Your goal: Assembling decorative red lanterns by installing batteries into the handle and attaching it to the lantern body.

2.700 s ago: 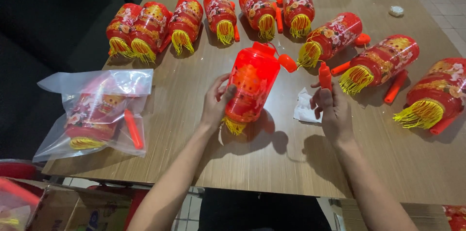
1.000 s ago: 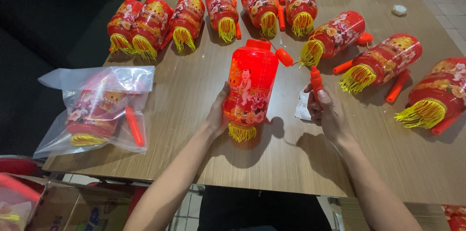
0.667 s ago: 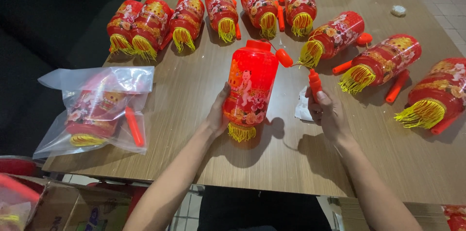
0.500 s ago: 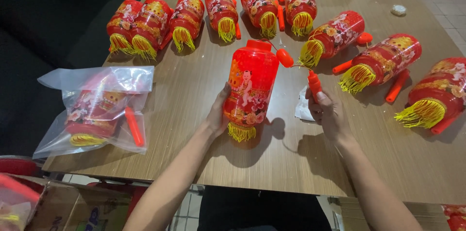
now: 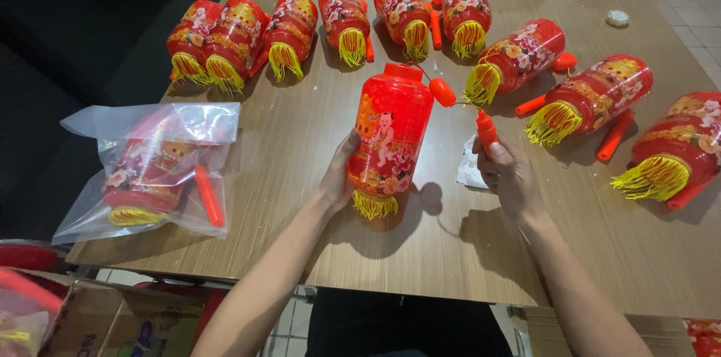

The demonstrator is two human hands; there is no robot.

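Nearest the camera, the left hand cups the lower side of a glowing red lantern, fingers curled around its body just above the yellow fringe at its base. The lantern stands upright off the wooden bench, long axis running away from the viewer, cap at the far end. To its right the right hand is closed around a short orange handle stick, which points up and away. A thin cord leads from the lantern's cap to an orange knob lying between cap and stick. Beyond, a row of red lanterns lies in an arc; a bagged lantern sits at left.
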